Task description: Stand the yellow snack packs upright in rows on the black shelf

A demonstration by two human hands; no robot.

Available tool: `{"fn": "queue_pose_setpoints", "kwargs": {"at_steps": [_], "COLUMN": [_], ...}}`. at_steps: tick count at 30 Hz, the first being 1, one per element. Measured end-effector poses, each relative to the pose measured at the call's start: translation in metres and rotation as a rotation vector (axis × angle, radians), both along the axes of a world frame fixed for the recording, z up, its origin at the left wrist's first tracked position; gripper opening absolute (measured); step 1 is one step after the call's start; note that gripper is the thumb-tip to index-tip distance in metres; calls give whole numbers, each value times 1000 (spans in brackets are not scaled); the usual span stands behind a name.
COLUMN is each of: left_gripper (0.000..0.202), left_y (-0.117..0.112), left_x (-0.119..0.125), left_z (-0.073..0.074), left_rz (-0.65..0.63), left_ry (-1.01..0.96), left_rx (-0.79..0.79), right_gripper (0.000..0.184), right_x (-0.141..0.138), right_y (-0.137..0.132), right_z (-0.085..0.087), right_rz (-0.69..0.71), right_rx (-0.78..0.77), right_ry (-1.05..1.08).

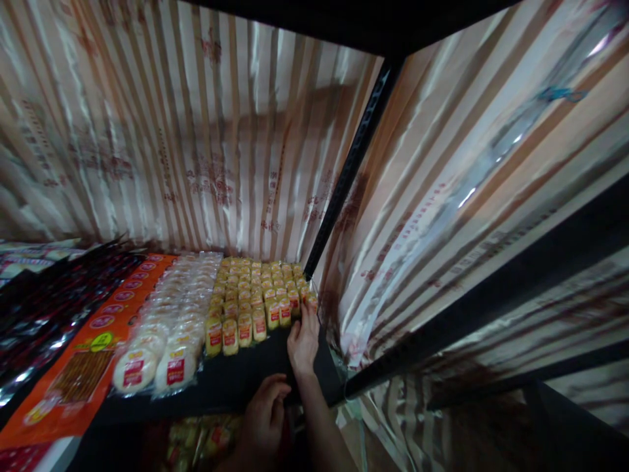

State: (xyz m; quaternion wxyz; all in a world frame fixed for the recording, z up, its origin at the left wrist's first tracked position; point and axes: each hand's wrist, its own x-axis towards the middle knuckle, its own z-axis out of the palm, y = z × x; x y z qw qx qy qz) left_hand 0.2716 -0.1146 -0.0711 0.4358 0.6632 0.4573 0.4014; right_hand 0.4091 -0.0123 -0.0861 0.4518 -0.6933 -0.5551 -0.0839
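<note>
My right hand [303, 337] reaches to the right end of several rows of small yellow snack packets [244, 330] with red labels, standing on a dark shelf. Its fingers close on a small yellow snack packet [310, 299] at the row's corner, partly covered by the fingertips. Lower down, in front of the shelf edge, my left hand [265, 413] is curled, and whatever it may hold is hidden. Beside the yellow packets lie two rows of round white cakes [170, 372] in clear wrappers with red labels.
Left of the cakes are an orange snack bag [88, 354] and dark shiny packs [49, 314]. A black shelf post [351, 167] rises behind the right corner, and a slanting black bar [472, 305] runs along the right. More yellow packets [196, 439] sit below the shelf edge. Striped sheeting [221, 131] hangs behind.
</note>
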Motion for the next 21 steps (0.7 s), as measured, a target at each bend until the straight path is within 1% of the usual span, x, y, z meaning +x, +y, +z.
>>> {"fn": "queue_pose_setpoints", "kwargs": {"at_steps": [3,5,7,8,10,12,14,16,18,19,21], "left_gripper": [30,29,28,28,29,30,29,25,25,26,27], "left_y": [-15,-25,-36,-42,-54,-65,-71,-72,-71,-69,-65], "left_x": [-11,-18,-25,-29,-37,-48,-60,-77,-96,-106,-125], "left_z": [-3,-9,-13,-14,-12,-10,-13,-24,-42,-51,-68], "left_rz": [-90,-181,-230,-220,-157,-84,-34,48,136,158,223], "left_ry": [15,9,2,2,9,24,52,120,195,248,389], "left_rx": [33,78,112,110,64,-13,-90,-190,-317,-383,-561], "right_gripper": [52,54,53,53,51,49,44,42,38,36,31], "right_x": [10,17,22,23,24,20,11,-5,-28,-42,-73], "right_y": [-1,1,4,4,1,-8,-20,-39,-65,-80,-110], "right_z": [-7,-13,-16,-15,-7,7,21,32,36,35,27], "right_rz": [-115,-98,-38,-14,8,27,34,47,100,183,400], "right_rx": [38,26,1,-12,-25,-28,-26,-44,-59,-42,-131], "right_ry": [49,69,65,61,71,101,150,187,239,321,411]}}
